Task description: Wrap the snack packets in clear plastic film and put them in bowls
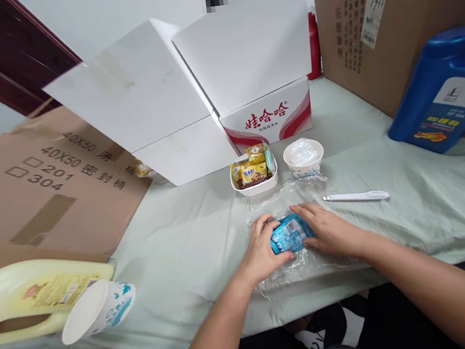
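Observation:
A small blue packet (292,234) with a white printed label lies between my two hands, on a crumpled sheet of clear plastic film (285,272). My left hand (261,247) grips its left end, thumb at the near side and fingers at the far side. On the right end, my right hand (326,228) holds it with thumb and fingers bent around the edge. Just beyond the film stand a white dish (257,189) of yellow-wrapped snacks (254,172) and a paper bowl (305,169) with clear plastic inside. A white box cutter (356,197) lies to the right.
White boxes (170,109) stand at the back, with a brown carton (56,178) at left and another (370,19) at right. A blue bottle (437,95) leans at right. A yellow jug (48,291) and a tipped paper cup (109,309) are near the left front edge.

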A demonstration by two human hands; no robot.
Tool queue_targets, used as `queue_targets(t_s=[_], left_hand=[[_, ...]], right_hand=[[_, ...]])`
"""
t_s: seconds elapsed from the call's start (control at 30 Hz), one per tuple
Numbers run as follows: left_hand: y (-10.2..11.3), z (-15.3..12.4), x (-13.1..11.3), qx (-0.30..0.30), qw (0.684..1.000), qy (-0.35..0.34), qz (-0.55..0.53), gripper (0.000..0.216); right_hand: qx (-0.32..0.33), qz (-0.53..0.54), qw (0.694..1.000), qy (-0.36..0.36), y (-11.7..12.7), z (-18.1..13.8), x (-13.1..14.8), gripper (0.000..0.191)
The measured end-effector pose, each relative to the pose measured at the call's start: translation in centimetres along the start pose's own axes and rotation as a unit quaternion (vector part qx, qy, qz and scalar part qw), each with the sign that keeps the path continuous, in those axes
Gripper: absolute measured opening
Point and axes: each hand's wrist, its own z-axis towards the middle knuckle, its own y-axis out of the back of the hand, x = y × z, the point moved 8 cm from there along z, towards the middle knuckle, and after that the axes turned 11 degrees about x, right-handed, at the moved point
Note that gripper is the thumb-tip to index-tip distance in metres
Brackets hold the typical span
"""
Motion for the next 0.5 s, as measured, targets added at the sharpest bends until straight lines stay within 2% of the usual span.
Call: queue_targets(t_s=[0.17, 0.3, 0.43, 0.5], left_hand=[[-0.4, -0.1, -1.0, 0.018, 0.998, -0.059, -0.01, 0.077], [0.3, -0.7, -1.7, -0.005, 0.998, -0.06, -0.017, 0.072], [1.3, -1.4, -2.1, -0.035, 0.994, -0.08, -0.069, 0.057], [1.9, -1.6, -1.2, -0.064, 0.991, -0.052, -0.104, 0.049]], right_hand=[[0.012, 0.073, 0.997, 0.014, -0.4, 0.2, 0.2, 0.07], [0.0, 0.132, 0.991, 0.01, -0.4, 0.2, -0.3, 0.075], [0.043, 0.192, 0.98, -0.041, -0.9, 0.3, -1.4, 0.088], [0.059, 0.197, 0.977, -0.047, -0.9, 0.3, -1.4, 0.082]])
